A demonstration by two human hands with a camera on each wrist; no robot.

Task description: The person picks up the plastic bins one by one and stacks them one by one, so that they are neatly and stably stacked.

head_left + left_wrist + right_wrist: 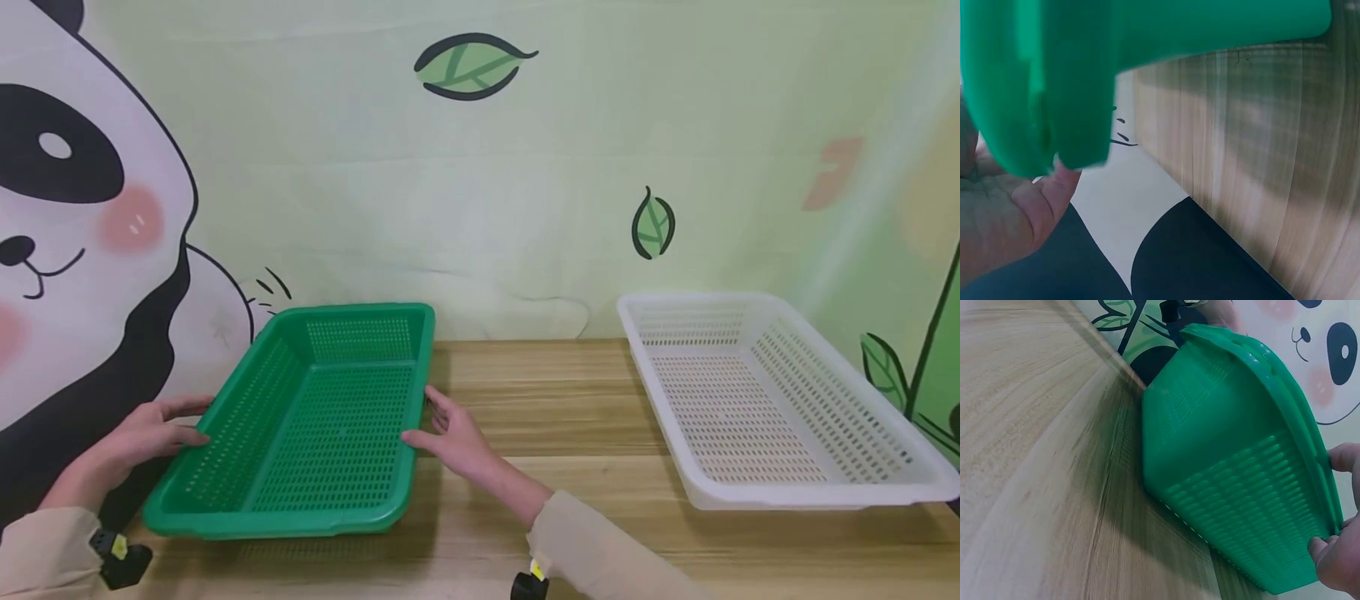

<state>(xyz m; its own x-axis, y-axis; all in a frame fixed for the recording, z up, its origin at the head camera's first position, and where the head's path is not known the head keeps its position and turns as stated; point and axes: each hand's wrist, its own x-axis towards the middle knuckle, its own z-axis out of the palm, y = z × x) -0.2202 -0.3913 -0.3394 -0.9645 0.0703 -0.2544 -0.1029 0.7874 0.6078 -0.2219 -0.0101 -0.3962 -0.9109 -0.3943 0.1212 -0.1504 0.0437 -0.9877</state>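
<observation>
A green plastic basket (285, 525) with slotted sides and floor is at the left of the wooden table, and nothing lies inside it. My left hand (146, 433) grips its left rim, thumb over the edge. On the opposite long side, my right hand (459, 437) holds the rim with the thumb on top and fingers below the lip. In the left wrist view the basket's smooth rim (1079, 81) hides part of the left fingers. The right wrist view shows the basket's outer wall (1210, 425) close over the table, with right-hand fingertips under the lip.
A white slotted basket (817, 497) of similar shape stands at the table's right, with nothing in it. Wooden tabletop (540, 408) lies between the two baskets. Behind runs a pale green backdrop (360, 183) printed with a panda and leaves.
</observation>
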